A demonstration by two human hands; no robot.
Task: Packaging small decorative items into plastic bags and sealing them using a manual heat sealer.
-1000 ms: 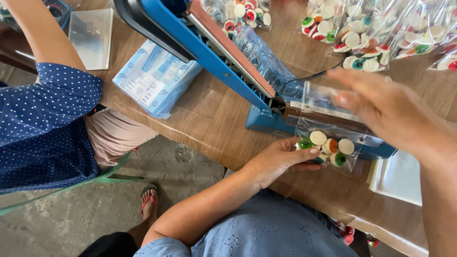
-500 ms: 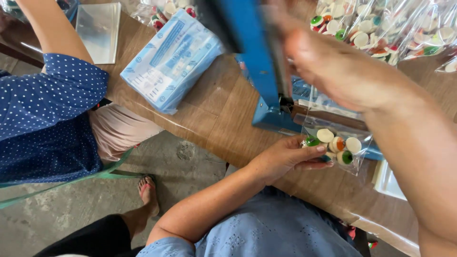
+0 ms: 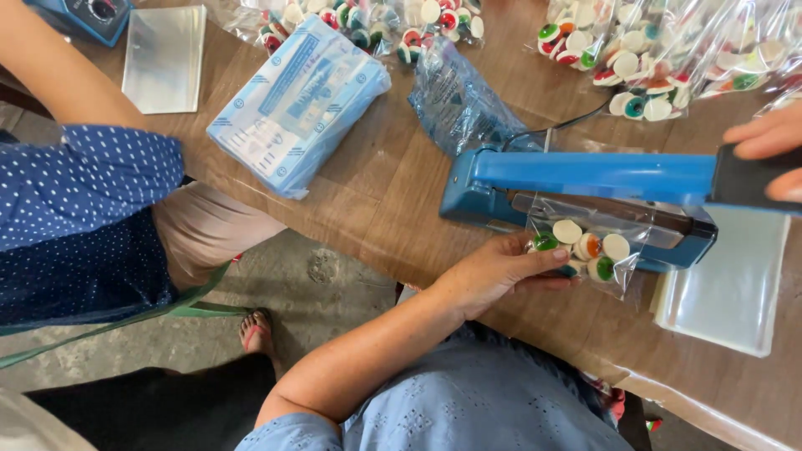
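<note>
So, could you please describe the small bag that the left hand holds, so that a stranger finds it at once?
Start at the blue heat sealer on the wooden table. Under its pressed-down arm lies a small clear bag of round candies, pinched by the left hand while the right hand is on the handle. Unlike the candy bags piled at the far edge, it alone sits in the sealer.

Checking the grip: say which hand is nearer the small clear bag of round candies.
Left. The left hand holds the small clear bag of round candies by its near edge. The right hand is apart from it, up on the blue sealer's handle.
</note>
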